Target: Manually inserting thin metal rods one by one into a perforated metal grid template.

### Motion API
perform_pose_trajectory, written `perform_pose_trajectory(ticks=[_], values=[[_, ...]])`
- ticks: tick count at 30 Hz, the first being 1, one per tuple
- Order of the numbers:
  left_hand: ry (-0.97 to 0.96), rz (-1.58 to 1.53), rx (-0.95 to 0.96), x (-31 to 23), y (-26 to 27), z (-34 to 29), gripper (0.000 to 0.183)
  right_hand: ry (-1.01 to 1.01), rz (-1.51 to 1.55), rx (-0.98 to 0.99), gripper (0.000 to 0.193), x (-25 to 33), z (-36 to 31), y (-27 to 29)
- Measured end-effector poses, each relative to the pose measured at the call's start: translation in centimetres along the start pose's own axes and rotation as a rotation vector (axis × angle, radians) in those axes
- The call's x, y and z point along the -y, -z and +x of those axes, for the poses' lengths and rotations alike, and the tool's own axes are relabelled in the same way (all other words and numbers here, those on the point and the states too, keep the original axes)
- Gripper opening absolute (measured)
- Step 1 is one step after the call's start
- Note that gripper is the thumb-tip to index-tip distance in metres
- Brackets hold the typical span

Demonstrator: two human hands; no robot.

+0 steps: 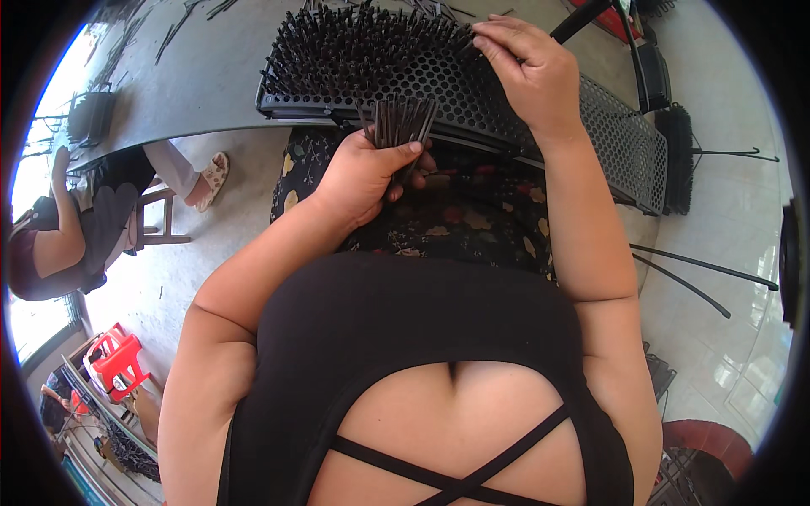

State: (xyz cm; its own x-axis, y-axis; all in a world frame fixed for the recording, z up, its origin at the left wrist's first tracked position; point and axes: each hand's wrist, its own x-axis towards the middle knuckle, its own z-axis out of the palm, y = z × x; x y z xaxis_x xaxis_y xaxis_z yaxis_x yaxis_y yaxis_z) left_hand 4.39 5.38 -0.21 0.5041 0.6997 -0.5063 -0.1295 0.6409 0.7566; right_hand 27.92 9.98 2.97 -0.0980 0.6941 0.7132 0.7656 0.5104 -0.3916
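My left hand [354, 173] is closed around a bundle of thin dark rods [401, 122], which fan upward above my thumb. It is just in front of a black perforated rack [451, 88]. Many upright dark rods [346, 55] fill the rack's holes on the left and far side, while bare round holes show toward the right. Over the far edge of the rods, my right hand [540, 76] pinches a thin dark rod between thumb and fingers. Where that rod's lower end sits is hidden among the other rods.
Loose rods [173, 34] lie on the grey table [211, 88] at the left. A second perforated rack [624, 139] extends to the right, beside a black rod-filled block [677, 160]. A seated person [72, 219] works at the far left. A red plastic stool [118, 358] stands lower left.
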Motion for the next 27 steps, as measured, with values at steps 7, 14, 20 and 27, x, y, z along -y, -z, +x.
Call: perform_pose_trajectory(ticks=[7, 14, 20, 27], values=[[-0.090, 0.042, 0.072, 0.1, -0.2, -0.3, 0.011, 0.034, -0.040, 0.007, 0.032, 2.3, -1.5, 0.3], [-0.124, -0.046, 0.185, -0.5, -0.5, -0.7, 0.013, -0.754, 0.890, 0.407, 0.027, 6.1, -2.8, 1.0], [-0.107, 0.003, 0.131, -1.1, -0.9, -1.0, 0.017, -0.880, 0.975, 0.221, 0.021, 5.7, -2.7, 1.3], [0.062, 0.033, 0.035, -1.0, -0.5, -0.1, 0.017, -0.549, 0.732, -0.258, 0.014, -1.1, -3.1, 3.1]])
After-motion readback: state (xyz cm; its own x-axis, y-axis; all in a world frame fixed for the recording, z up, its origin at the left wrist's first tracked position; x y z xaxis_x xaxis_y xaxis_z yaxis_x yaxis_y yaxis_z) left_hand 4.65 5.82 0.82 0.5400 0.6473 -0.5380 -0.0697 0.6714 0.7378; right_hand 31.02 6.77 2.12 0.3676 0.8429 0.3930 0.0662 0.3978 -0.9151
